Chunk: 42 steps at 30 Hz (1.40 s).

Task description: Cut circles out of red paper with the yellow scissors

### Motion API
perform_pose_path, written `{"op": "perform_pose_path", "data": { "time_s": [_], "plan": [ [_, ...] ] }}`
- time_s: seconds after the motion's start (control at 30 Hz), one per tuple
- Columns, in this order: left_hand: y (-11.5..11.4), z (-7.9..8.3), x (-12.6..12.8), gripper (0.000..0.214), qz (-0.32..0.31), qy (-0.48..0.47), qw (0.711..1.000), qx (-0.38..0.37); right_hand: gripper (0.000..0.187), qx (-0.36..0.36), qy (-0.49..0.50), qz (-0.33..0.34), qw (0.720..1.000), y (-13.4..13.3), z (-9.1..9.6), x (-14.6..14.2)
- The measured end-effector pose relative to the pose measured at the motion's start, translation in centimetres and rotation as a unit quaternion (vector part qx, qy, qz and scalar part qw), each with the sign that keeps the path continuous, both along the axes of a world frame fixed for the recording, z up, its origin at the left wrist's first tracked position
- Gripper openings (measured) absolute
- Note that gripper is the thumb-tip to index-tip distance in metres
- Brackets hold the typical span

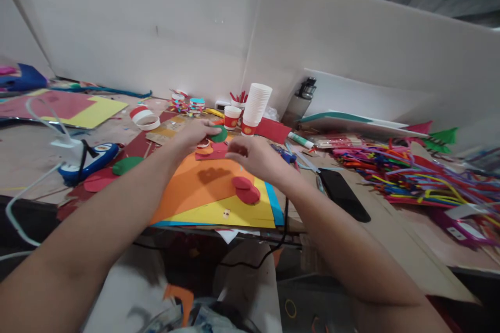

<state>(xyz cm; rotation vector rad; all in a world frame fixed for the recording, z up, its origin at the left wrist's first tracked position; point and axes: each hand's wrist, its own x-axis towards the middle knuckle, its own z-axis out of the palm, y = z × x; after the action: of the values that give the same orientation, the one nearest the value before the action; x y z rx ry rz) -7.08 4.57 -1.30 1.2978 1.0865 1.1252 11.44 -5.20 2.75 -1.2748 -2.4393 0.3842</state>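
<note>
Above the coloured paper sheets, my left hand (196, 132) pinches a green paper circle (219, 134) by its left edge. My right hand (253, 155) hovers just to the right of it, fingers curled toward the thumb; whether anything is in them cannot be made out. Below the hands lies an orange sheet (191, 190) on a yellow sheet (238, 212), with a blue sheet edge (275, 204) showing beneath. Overlapping red paper circles (247, 192) rest on the yellow sheet. A red paper piece (214, 151) lies behind, partly under my hands.
A stack of white paper cups (258, 101) stands at the back beside a red cup (232, 117). Right are a black phone (344, 195) and a heap of pipe cleaners (414, 174). Left are a blue device (91, 161), another green circle (127, 165) and a paper ring (147, 123).
</note>
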Motion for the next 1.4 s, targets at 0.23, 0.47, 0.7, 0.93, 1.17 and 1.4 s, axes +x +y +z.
{"op": "perform_pose_path", "data": {
  "time_s": [0.23,0.47,0.7,0.93,1.17,1.4],
  "plan": [
    [-0.7,0.3,-0.4,0.020,-0.118,0.312,0.940,0.072,0.031,-0.021,-0.263,-0.149,0.953,3.8,-3.5,4.8],
    [-1.4,0.4,0.3,0.032,-0.114,0.378,0.908,0.137,0.044,-0.026,-0.202,-0.160,0.966,4.5,-4.3,6.3],
    [-1.1,0.4,0.2,0.025,-0.143,0.393,0.901,0.115,0.037,0.055,-0.159,-0.237,0.957,5.2,-5.3,6.4],
    [-0.6,0.2,-0.3,0.029,-0.067,0.304,0.948,0.073,0.039,0.121,-0.111,-0.152,0.975,4.8,-5.3,4.8],
    [-0.4,0.5,-0.8,0.018,-0.151,0.218,0.963,0.050,0.046,0.045,-0.165,-0.038,0.985,5.4,-6.3,2.0],
    [-2.1,1.4,-0.7,0.018,-0.314,0.248,0.916,-0.010,0.038,0.146,-0.273,-0.005,0.951,5.2,-6.3,1.6]
  ]
}}
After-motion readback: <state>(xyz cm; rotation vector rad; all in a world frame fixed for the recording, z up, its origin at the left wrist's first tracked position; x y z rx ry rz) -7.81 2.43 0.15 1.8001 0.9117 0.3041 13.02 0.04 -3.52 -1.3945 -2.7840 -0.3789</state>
